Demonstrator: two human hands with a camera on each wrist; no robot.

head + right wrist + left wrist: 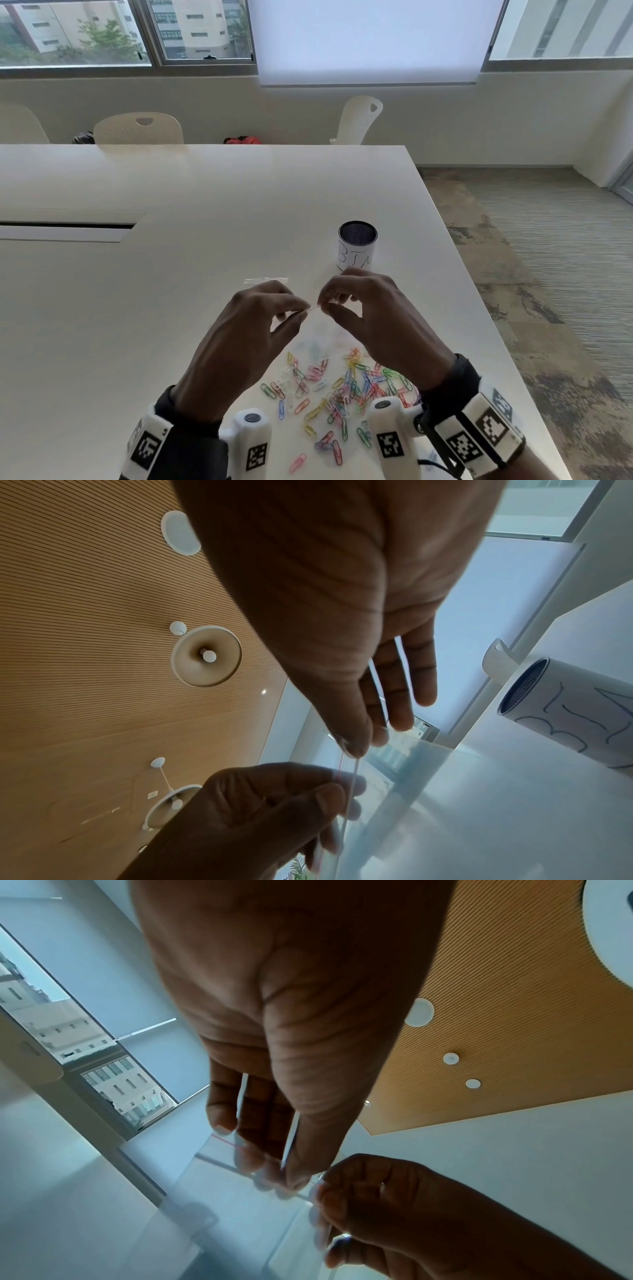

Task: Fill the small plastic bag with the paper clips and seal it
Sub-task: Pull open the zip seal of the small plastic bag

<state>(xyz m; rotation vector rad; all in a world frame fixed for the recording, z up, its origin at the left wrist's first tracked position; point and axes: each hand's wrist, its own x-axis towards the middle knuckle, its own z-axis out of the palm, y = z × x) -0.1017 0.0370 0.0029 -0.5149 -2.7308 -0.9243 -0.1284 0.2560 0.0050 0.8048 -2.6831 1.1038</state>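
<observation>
A small clear plastic bag [317,337] with a red line at its mouth hangs above the white table [171,308]. My left hand [301,311] pinches its top edge from the left and my right hand [323,305] pinches the same edge from the right, fingertips almost meeting. The left wrist view shows the left hand [291,1177] on the bag [232,1199]. In the right wrist view the right hand [358,749] holds the bag [394,804] at its strip. Coloured paper clips [339,390] lie scattered on the table below the hands. Whether the bag holds any clips I cannot tell.
A mesh cup [357,245] wrapped in white paper with handwriting stands just beyond my right hand. Another clear bag [265,281] lies flat behind my left hand. The table's right edge [479,301] runs close to the clips. White chairs [138,128] stand at the far side.
</observation>
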